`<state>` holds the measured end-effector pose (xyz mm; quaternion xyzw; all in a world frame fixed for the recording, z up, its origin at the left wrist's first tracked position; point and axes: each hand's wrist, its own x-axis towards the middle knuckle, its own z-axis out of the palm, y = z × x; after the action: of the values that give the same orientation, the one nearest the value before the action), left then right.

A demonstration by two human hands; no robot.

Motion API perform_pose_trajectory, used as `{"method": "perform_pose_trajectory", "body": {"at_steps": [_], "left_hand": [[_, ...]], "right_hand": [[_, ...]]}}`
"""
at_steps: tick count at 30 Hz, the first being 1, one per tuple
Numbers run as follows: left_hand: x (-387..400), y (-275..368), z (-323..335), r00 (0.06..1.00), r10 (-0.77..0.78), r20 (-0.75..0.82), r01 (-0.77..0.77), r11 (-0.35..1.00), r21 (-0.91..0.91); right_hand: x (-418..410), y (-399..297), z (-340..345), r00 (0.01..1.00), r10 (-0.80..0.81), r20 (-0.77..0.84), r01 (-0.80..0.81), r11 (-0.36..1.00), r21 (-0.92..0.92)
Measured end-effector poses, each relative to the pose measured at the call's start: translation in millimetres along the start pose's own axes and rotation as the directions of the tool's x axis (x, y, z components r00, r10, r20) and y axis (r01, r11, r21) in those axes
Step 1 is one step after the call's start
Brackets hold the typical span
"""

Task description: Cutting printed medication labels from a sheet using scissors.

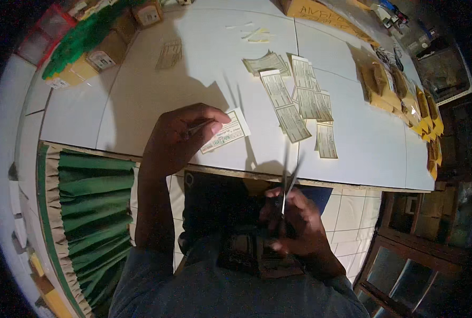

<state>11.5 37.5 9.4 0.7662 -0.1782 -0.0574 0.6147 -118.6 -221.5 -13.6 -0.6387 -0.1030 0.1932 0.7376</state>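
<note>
My left hand (186, 135) pinches a small printed paper label (236, 123) between thumb and fingers, just above the white tabletop near its front edge. In my right hand (295, 218) is a pair of scissors (286, 190), held in front of my body below the table edge, blades pointing up and slightly apart; the hand is blurred. Several strips of printed labels (293, 123) lie overlapping to the right of my left hand, with a small pile of labels (265, 63) behind them. Farther left, in shadow, sits another small stack of labels (169, 54).
Thin paper offcuts (255, 35) lie at the back of the white table (351, 167). Filled clear-and-yellow packets (395, 95) line the right side. A cardboard box (331, 18) stands at the back right, and boxes (104, 55) with green material (73, 45) at the back left.
</note>
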Motion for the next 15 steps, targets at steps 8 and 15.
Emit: {"method": "perform_pose_trajectory", "body": {"at_steps": [8,15], "left_hand": [[-4.5,-8.6,-4.2,0.994,0.043,0.101,-0.054,0.992,0.116],[-6.7,2.4,-3.8,0.975,-0.114,0.189,0.144,0.978,-0.151]], "right_hand": [[21.9,-12.9,-0.3,0.955,0.257,0.148,-0.23,0.956,-0.18],[26.7,-13.2,7.9,0.93,0.356,0.095,-0.348,0.933,-0.089]]}}
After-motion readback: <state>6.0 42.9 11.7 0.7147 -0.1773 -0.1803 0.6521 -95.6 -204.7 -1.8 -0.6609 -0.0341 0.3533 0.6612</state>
